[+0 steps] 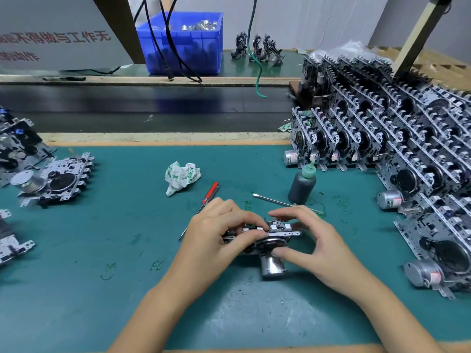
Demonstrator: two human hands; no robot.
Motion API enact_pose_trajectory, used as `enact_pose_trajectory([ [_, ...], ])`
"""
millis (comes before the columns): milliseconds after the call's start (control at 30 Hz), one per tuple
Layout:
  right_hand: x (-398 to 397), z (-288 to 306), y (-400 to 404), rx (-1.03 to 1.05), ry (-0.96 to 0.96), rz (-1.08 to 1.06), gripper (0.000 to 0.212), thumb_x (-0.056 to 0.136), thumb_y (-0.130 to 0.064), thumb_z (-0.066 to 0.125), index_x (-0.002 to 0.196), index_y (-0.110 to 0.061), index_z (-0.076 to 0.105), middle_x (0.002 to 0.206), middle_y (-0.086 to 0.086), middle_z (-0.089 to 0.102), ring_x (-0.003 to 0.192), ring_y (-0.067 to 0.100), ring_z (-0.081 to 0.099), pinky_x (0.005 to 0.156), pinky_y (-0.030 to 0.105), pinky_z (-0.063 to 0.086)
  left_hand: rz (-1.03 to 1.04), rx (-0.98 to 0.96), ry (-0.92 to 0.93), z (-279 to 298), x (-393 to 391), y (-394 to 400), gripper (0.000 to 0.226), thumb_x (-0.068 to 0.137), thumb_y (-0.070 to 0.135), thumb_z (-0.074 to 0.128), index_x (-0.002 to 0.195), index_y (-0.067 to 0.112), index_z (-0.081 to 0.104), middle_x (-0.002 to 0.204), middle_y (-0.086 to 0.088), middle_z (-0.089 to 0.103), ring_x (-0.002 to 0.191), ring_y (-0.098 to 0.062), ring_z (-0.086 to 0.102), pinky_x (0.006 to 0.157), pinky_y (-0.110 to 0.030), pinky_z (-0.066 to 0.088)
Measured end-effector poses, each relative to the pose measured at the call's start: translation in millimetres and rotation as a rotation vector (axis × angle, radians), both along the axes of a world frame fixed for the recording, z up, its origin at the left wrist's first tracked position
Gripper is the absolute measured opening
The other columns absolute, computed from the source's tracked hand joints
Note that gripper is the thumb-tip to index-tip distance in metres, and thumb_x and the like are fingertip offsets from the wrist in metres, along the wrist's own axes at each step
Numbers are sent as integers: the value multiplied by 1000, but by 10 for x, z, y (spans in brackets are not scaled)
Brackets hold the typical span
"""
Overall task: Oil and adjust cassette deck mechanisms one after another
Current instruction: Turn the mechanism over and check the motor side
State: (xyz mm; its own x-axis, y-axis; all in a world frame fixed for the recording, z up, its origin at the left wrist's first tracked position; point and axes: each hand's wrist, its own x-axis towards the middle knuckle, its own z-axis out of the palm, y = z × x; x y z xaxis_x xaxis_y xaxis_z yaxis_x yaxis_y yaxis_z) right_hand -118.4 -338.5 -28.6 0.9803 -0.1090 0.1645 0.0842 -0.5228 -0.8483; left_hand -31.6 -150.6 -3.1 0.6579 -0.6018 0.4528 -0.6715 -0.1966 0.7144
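On the green table point(102, 225), the left hand point(216, 233) and right hand point(313, 240) both grip the grey metal cassette mechanism point(265, 240) between them; the dark oil bottle point(302, 186) stands nearer the right hand.

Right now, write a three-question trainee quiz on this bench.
1. True or false: the oil bottle stands upright on the mat.
2. Which tool lies nearer the left hand: A red-handled screwdriver, B metal-shaft screwdriver?
3. Fill in: the right hand thumb touches the held mechanism near its ____.

Key: 1 true; 2 A; 3 motor.
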Motion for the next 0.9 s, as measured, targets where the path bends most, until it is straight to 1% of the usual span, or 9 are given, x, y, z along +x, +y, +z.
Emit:
enact_pose_trajectory([
  [100,-127,-54,-13,-344,-91,-122,26,76,-48,64,97,-33,62,98,-23,58,101,1,49,87,22,42,5,-18,2,-10,-19,-4,9,81,38,65,84,34,72,65,17,44,72,-2,43,68,-9,32],
  [167,-166,-83,8,-502,-122,-141,31,82,-48,55,85,-19,64,88,-15,58,94,8,49,78,32,48,5,-15,1,-8,-17,-8,8,81,38,65,84,33,72,65,17,45,72,-1,43,68,-8,32],
  [300,-153,-35,-34,-660,-153,-133,38,84,-49,50,82,-15,67,90,-9,60,92,15,52,75,31,47,5,3,-4,1,-14,-4,6,80,29,69,83,33,71,65,14,47,71,-2,43,68,-10,32],
  [367,-146,-29,-27,-643,-132,-129,39,84,-49,49,84,-16,69,91,-10,60,93,15,53,77,32,47,2,5,-2,11,-13,-5,7,80,29,68,83,33,71,65,13,47,71,-3,43,68,-10,32],
  [500,-129,-55,-24,-465,-50,-112,44,81,-56,47,91,-20,68,95,-17,57,99,6,49,84,28,43,19,26,-12,24,2,-18,6,80,29,67,82,34,70,64,11,48,70,-2,43,68,-10,32],
  [600,-141,-89,-50,-303,-64,-162,27,82,-56,51,100,-38,59,101,-24,56,103,-2,48,87,14,37,26,117,-51,81,39,-25,7,83,34,63,80,29,67,62,11,46,67,-1,42,66,-10,31],
  [667,-153,-126,-55,-167,-85,-230,19,87,-49,59,105,-43,55,101,-21,59,102,-1,53,87,10,37,29,211,-68,144,110,-68,11,88,36,61,78,32,60,58,13,42,63,2,43,61,-11,29],
  [767,-168,-185,-58,-29,-86,-290,24,82,-41,56,105,-40,58,96,-14,64,98,2,59,87,14,42,73,298,45,221,306,-175,16,87,36,62,72,36,55,54,16,50,55,2,47,53,-14,29],
  [900,-188,-254,-35,-84,-76,-296,28,86,-19,66,103,-39,59,92,-19,62,95,3,59,84,11,40,274,339,305,192,629,-255,14,81,38,70,73,28,68,48,12,51,44,-1,45,47,-17,33],
])
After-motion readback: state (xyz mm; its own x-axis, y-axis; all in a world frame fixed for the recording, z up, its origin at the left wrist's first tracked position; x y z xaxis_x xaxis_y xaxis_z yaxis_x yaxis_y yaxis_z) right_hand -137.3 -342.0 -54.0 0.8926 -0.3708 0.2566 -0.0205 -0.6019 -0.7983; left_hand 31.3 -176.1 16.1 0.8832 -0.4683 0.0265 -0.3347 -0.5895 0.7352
